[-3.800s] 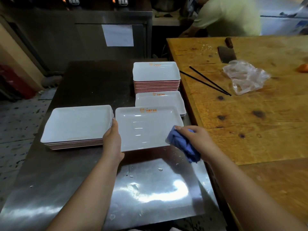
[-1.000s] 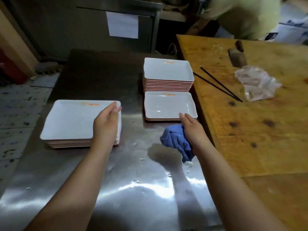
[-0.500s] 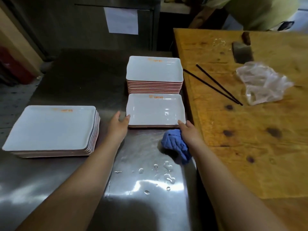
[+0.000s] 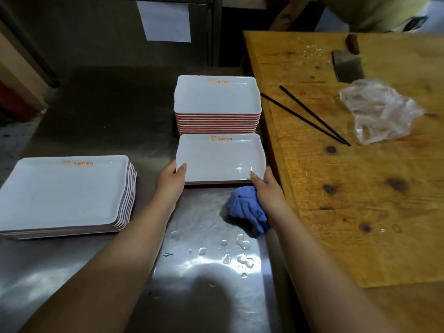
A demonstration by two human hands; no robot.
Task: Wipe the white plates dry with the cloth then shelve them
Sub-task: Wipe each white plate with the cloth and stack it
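Note:
A wet white plate (image 4: 221, 157) lies on top of a low pile on the steel table (image 4: 96, 272), just in front of a tall stack of white plates (image 4: 217, 97). My left hand (image 4: 171, 180) grips its near left corner, thumb over the rim. My right hand (image 4: 266, 188) is at the near right corner with its thumb on the rim, and it holds the bunched blue cloth (image 4: 245, 207) under the palm. A broad stack of white plates (image 4: 64, 191) stands at the left.
Water drops (image 4: 235, 253) lie on the steel in front of the cloth. A wooden table (image 4: 360, 200) adjoins on the right, carrying black chopsticks (image 4: 310, 114), a cleaver (image 4: 347, 66) and a crumpled plastic bag (image 4: 379, 109). Another person (image 4: 374, 10) stands behind it.
My left hand left the left stack, crossed to the near plate and took hold of its left corner. My right hand, with the cloth, closed in on the right corner.

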